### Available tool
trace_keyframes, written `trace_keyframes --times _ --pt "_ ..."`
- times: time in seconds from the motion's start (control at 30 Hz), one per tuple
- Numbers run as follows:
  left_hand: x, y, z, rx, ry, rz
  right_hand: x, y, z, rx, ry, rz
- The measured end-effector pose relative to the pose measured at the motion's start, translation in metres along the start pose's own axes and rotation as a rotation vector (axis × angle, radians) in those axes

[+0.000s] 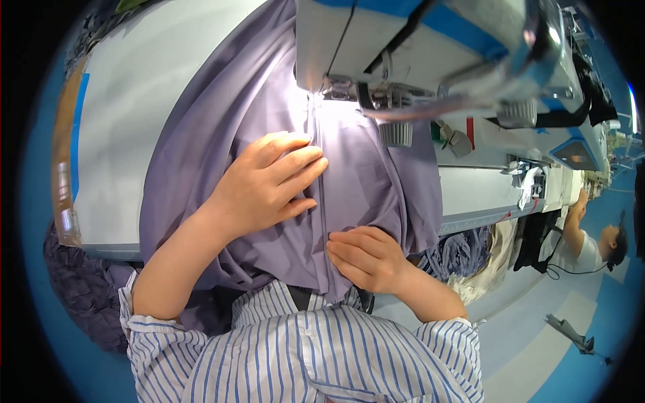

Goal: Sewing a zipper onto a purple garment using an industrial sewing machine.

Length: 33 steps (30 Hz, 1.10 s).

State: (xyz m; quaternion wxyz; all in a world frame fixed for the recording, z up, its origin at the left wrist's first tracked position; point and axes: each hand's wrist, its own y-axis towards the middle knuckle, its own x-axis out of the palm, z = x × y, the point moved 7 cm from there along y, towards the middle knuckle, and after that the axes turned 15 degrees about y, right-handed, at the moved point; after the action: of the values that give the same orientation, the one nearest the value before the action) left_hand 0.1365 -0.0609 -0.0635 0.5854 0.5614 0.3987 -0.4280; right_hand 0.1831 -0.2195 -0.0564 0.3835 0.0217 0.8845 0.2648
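Observation:
Purple fabric (356, 191) lies under a sewing machine (416, 47) and hangs over the table's front edge toward my lap. A narrow line, a seam or a zipper I cannot tell which, runs from the lit presser foot (316, 97) straight down the cloth. My left hand (272, 178) rests on the fabric left of this line, fingers stretched and apart, tips beside it. Lower down, my right hand (366, 258) has its fingers together at the line's right side, pinching the cloth; the thumb is hidden.
A white sewing table (141, 114) spreads to the left. Purple cloth (84, 289) is heaped below its left end. Small tools (457, 141) lie right of the machine head. Farther right, another person (591, 245) sits at a second machine (531, 178).

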Motion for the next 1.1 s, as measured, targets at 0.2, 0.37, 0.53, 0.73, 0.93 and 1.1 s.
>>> trace_keyframes --times 0.2,0.37,0.53,0.73,0.93,1.1 --pt "-0.005 0.007 -0.004 -0.02 -0.054 0.029 -0.004 0.004 0.005 0.016 0.025 -0.024" --pt "0.002 0.008 -0.01 -0.07 -0.072 0.013 -0.005 0.007 0.013 0.042 0.026 -0.034" --pt "-0.003 0.01 -0.015 -0.052 -0.109 0.096 -0.01 0.01 0.017 0.053 0.028 -0.03" --pt "-0.005 0.015 -0.012 0.011 0.051 0.139 -0.011 0.012 0.021 0.059 0.041 -0.014" --pt "0.002 0.02 -0.024 -0.09 -0.09 0.136 -0.015 0.016 0.029 0.05 0.051 -0.039" --pt "0.002 0.017 -0.032 -0.043 -0.002 0.112 -0.016 0.025 0.036 0.066 0.044 -0.049"
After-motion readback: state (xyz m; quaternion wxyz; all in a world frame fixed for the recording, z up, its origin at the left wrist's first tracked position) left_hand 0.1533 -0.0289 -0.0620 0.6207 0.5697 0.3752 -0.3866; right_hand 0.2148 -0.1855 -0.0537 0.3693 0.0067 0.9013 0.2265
